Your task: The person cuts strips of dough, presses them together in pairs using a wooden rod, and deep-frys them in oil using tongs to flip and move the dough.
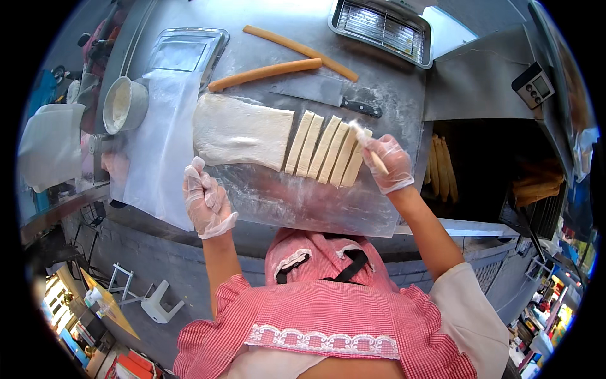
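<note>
My right hand [390, 165], in a clear plastic glove, is closed around a small brush with a pale wooden handle [379, 164]. Its whitish tip [357, 128] is over the rightmost of several cut dough strips [328, 148], lying side by side. To their left lies a flat, uncut sheet of dough [243, 129]. My left hand [208, 199], also gloved, hovers by the sheet's near left corner, apart from it. Its fingers are curled in, and nothing shows in them. Behind the strips rests a cleaver [315, 90] with a black handle.
Two wooden rolling pins [265, 74] cross behind the dough on the floured metal table [391, 95]. White plastic sheeting [158, 145], a pot [126, 104] and a lidded tray [189, 49] are at left. A rack tray [382, 31] sits behind; fried dough sticks [443, 167] stand right.
</note>
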Action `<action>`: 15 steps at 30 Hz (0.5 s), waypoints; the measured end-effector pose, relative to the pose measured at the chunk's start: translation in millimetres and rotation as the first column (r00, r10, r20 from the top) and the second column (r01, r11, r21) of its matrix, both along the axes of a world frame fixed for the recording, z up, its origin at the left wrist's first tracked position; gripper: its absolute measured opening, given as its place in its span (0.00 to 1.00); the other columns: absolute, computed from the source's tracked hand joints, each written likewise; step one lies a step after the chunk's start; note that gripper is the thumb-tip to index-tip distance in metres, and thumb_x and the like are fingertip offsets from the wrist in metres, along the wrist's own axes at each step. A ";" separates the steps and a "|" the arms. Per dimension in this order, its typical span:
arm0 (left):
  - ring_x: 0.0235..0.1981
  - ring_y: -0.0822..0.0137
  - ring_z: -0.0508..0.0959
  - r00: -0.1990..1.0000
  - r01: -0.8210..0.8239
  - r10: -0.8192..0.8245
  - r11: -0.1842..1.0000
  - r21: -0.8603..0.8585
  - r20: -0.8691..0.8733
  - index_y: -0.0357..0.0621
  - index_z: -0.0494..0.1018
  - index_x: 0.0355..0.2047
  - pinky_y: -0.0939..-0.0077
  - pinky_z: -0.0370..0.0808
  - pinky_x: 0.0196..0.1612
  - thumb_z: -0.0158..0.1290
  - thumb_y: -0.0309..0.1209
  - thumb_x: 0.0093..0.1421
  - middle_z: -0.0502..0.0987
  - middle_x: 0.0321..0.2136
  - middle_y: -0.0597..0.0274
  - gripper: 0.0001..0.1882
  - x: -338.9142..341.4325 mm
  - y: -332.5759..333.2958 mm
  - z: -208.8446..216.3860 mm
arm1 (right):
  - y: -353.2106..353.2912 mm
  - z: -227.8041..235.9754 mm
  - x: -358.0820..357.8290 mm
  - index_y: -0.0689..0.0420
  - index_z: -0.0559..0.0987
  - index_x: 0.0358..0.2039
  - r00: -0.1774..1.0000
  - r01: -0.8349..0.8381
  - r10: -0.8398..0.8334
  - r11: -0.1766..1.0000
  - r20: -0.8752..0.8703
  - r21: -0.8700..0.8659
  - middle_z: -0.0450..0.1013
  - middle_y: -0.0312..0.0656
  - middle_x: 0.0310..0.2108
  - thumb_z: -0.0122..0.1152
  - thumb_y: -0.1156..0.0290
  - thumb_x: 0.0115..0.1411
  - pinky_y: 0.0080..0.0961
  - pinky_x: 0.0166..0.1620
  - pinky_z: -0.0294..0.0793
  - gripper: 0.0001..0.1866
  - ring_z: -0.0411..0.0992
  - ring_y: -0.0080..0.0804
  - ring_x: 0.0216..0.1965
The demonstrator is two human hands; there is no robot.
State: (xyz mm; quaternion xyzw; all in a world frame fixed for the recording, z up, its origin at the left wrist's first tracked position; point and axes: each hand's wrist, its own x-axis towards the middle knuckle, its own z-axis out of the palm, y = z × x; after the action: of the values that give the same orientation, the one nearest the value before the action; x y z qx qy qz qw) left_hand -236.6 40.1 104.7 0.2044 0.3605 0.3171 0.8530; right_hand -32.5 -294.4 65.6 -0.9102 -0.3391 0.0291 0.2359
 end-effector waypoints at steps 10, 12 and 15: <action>0.06 0.73 0.54 0.987 0.085 -0.095 0.993 0.079 0.129 0.34 0.80 0.41 0.80 0.52 0.08 0.35 0.65 0.75 0.61 0.10 0.66 0.43 -38.0 -3.0 10.6 | 64.5 -4.7 -54.0 0.43 0.82 0.49 0.779 -0.596 0.584 0.802 -0.230 0.017 0.78 0.47 0.38 0.56 0.64 0.71 0.42 0.42 0.82 0.10 0.81 0.49 0.42; 0.06 0.74 0.54 0.986 0.082 -0.087 0.996 0.048 0.140 0.32 0.80 0.47 0.80 0.52 0.07 0.35 0.62 0.77 0.61 0.10 0.66 0.41 -38.2 0.9 12.2 | 79.0 -10.0 -39.7 0.46 0.81 0.46 0.888 -0.422 0.411 0.906 -0.205 -0.011 0.78 0.48 0.39 0.57 0.64 0.70 0.44 0.43 0.81 0.08 0.81 0.51 0.43; 0.07 0.77 0.54 0.974 0.144 -0.145 0.989 0.019 0.175 0.31 0.73 0.61 0.81 0.53 0.07 0.37 0.51 0.80 0.62 0.11 0.67 0.33 -30.3 6.3 16.2 | 94.3 -19.6 -14.6 0.46 0.82 0.44 0.960 -0.263 0.256 0.963 -0.112 -0.050 0.78 0.47 0.38 0.59 0.65 0.66 0.44 0.40 0.82 0.08 0.81 0.49 0.40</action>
State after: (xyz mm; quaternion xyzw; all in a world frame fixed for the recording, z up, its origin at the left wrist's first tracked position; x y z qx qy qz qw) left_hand -266.9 46.4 120.9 0.2040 0.2668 0.2724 0.9017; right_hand -47.1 -200.1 46.0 -0.8622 -0.4416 0.1185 0.2180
